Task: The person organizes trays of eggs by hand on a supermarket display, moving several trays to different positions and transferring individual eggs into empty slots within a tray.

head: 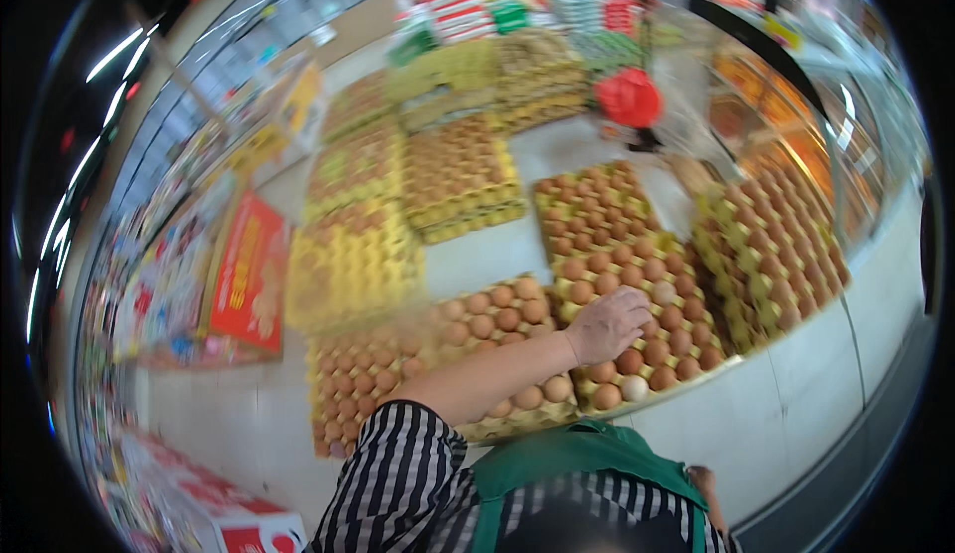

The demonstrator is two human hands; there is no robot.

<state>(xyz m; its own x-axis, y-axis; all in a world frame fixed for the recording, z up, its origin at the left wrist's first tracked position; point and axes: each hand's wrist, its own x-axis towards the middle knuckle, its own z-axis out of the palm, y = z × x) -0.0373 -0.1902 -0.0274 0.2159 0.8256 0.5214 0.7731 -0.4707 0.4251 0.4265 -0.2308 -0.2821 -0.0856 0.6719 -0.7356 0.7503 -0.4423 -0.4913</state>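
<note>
My left hand (pixel 612 325) reaches across the front trays, its fingers bent down over the eggs of a yellow tray (pixel 589 409) filled with brown eggs and a few paler ones. Whether its fingers grip an egg is hidden. A pale egg (pixel 634 389) sits at that tray's near edge. Left of it, under my forearm, lies another tray of brown eggs (pixel 528 397). Part of my right hand or wrist (pixel 701 482) shows low beside the green apron (pixel 552 456); its fingers are not clear.
Stacked egg trays (pixel 776 247) stand at the right beside a glass case (pixel 858 143). More stacks (pixel 455 172) are farther back, with a red bag (pixel 630 98) near them. A red printed box (pixel 246 277) stands at the left. Packaged goods (pixel 459 12) line the back.
</note>
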